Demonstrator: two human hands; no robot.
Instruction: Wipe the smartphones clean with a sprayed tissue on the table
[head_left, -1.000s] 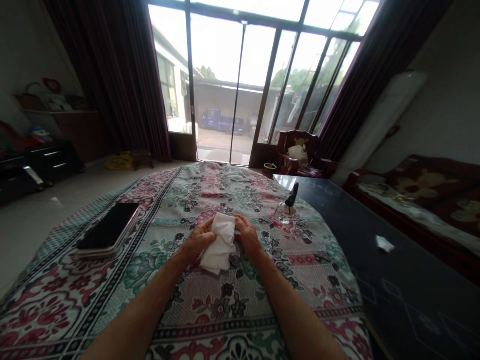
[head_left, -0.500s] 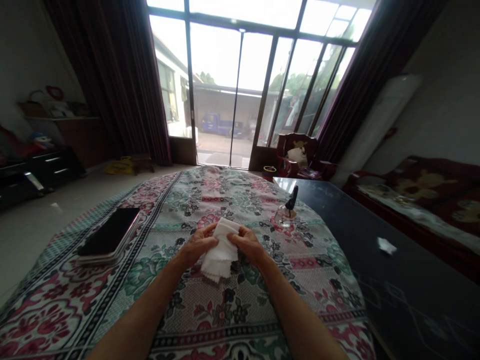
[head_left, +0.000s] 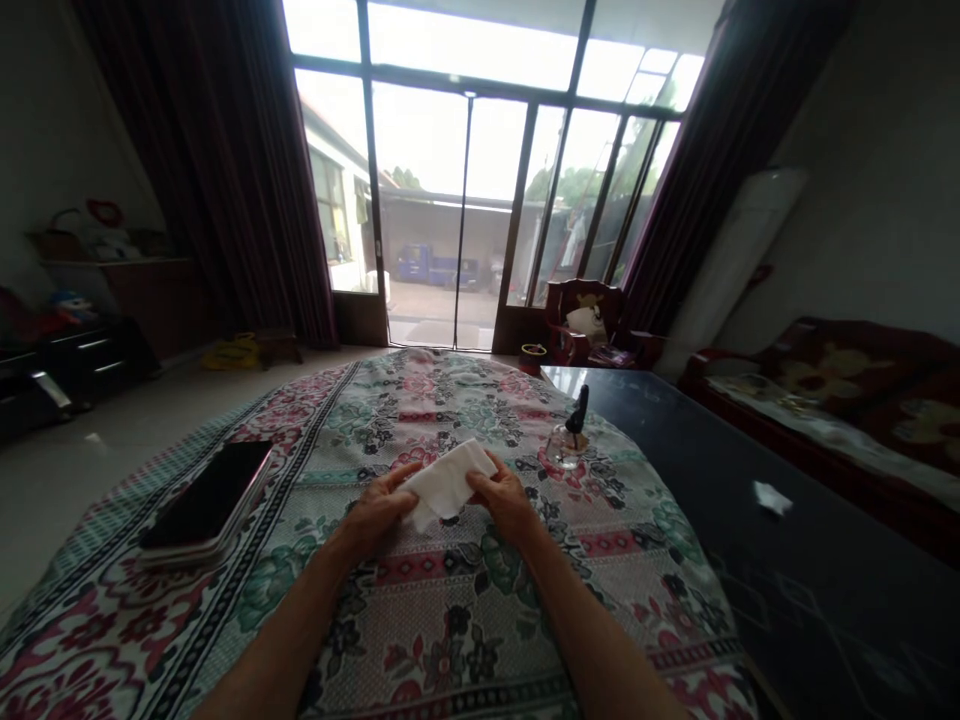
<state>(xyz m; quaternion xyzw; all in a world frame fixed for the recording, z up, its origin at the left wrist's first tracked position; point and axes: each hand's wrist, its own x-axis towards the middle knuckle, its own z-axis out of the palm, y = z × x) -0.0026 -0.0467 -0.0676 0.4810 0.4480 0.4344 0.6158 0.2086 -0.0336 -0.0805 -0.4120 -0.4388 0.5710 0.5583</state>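
Note:
A folded white cloth [head_left: 448, 484], perhaps a thick tissue, is held between my two hands above the patterned tablecloth [head_left: 442, 640]. My left hand [head_left: 381, 508] grips its left end, thumb on top and fingers underneath. At the right end, my right hand [head_left: 504, 492] pinches it between thumb and fingers. The cloth lies tilted, its right end farther from me, with a loose flap hanging at the lower left. To the right of my hands stands a clear glass bottle [head_left: 564, 447] with a black spray-type top [head_left: 579, 408].
A stack of flat devices with a black-screened tablet [head_left: 210, 497] on top lies at the left. Against the table's right side is a dark glossy table [head_left: 817, 570], bearing a crumpled white piece [head_left: 771, 498]. A wooden chair [head_left: 589, 320] stands beyond, near the glass doors.
The cloth has gone from hanging toward me with a ruffled lower end to a compact strip stretched sideways. My hands have moved slightly apart, and the camera view has tilted up a little.

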